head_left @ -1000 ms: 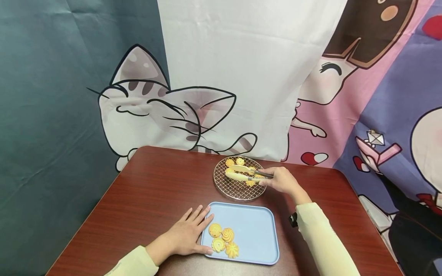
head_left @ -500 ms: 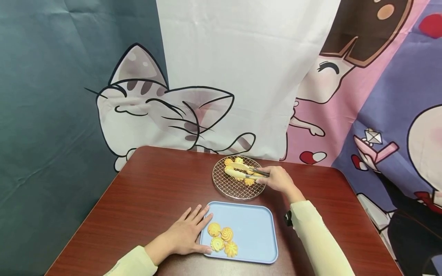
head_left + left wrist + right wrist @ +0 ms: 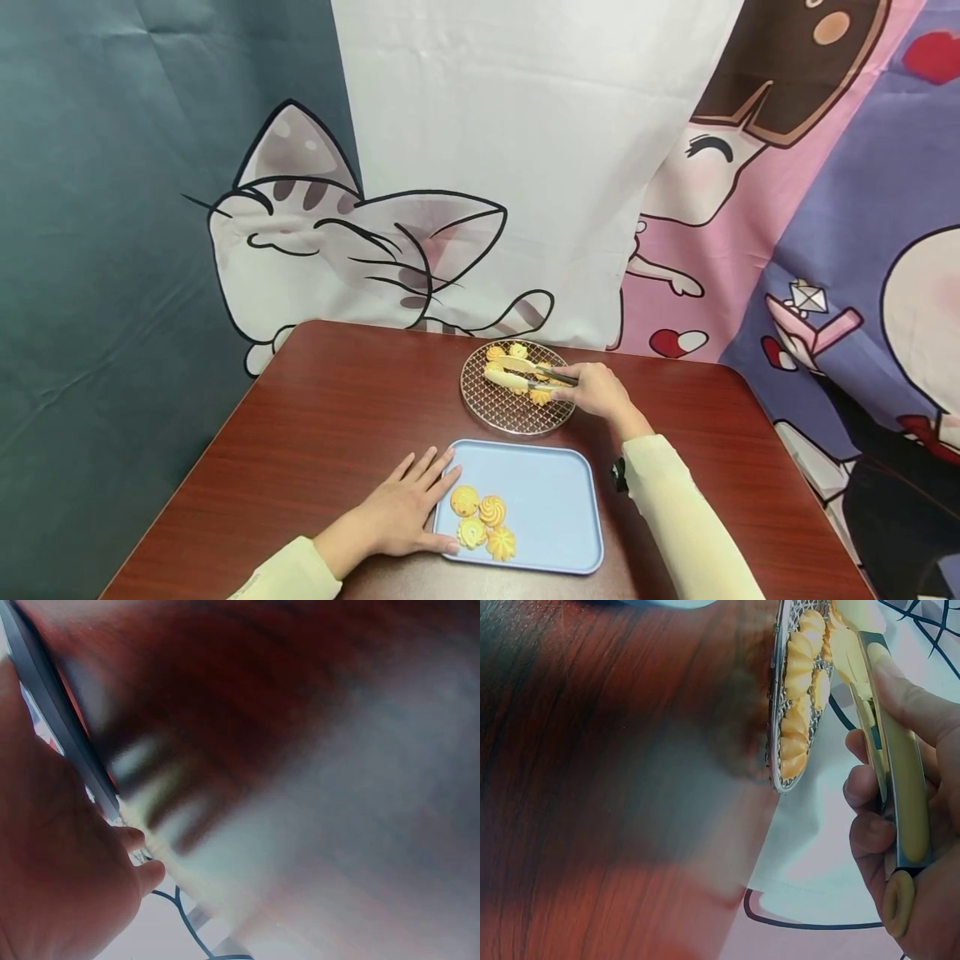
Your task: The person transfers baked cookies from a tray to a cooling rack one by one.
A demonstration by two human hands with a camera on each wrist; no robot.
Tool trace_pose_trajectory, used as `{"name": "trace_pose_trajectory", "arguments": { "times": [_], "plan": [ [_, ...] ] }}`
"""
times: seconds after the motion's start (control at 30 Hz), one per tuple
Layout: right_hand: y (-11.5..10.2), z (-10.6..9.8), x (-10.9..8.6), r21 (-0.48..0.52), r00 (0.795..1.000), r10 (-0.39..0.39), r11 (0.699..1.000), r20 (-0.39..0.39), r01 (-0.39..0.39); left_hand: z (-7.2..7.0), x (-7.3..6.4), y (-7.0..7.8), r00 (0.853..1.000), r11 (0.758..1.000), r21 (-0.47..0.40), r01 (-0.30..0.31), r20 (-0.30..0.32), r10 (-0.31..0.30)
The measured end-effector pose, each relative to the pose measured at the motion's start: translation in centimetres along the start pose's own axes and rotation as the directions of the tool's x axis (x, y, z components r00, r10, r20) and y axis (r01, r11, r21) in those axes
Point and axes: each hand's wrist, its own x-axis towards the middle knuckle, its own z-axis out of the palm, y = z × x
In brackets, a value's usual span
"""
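My right hand (image 3: 600,392) grips yellow-and-steel tongs (image 3: 510,381) by their handles, thumb on one side and curled fingers on the other. The tongs reach leftward over a round wire rack (image 3: 513,418), their pale tips overlapping a cookie (image 3: 492,367) on its left part. Several golden piped cookies (image 3: 796,712) lie on the rack; the tongs partly hide some. In the right wrist view the tongs' tips fall outside the frame. My left hand (image 3: 401,512), fingers spread, rests at the left rim of a blue tray (image 3: 551,500). Several cookies (image 3: 491,511) sit in the tray's lower left.
The dark red wooden table (image 3: 337,400) has its far edge just behind the rack. A cloth backdrop (image 3: 480,125) with cartoon figures hangs behind it. The tray stands nearer me than the rack, with a strip of table between them.
My right hand and forearm have shifted slightly left, the tongs moving a little with them over the rack. My left hand, the tray and its cookies look the same.
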Motion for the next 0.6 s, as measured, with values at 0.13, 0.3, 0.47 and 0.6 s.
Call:
{"name": "trace_pose_trajectory", "arguments": {
  "times": [0.13, 0.3, 0.47, 0.6],
  "plan": [
    [-0.02, 0.18, 0.10, 0.011, 1.000, 0.004, 1.000, 0.010, -0.004, 0.01, -0.03, 0.05, 1.000, 1.000, -0.004, 0.005, 0.002, -0.005],
    [0.03, 0.42, 0.14, 0.002, 1.000, 0.016, 1.000, 0.015, -0.016, 0.04, -0.04, 0.07, 1.000, 1.000, -0.001, 0.004, 0.000, -0.004],
    [0.05, 0.43, 0.19, -0.005, 1.000, 0.018, 1.000, 0.018, -0.018, 0.15, -0.02, 0.06, 1.000, 1.000, 0.005, -0.001, -0.003, 0.001],
    [0.07, 0.39, 0.21, -0.005, 1.000, 0.015, 1.000, 0.019, -0.015, 0.22, 0.00, 0.03, 1.000, 1.000, 0.006, 0.001, -0.002, -0.001]
  ]
}}
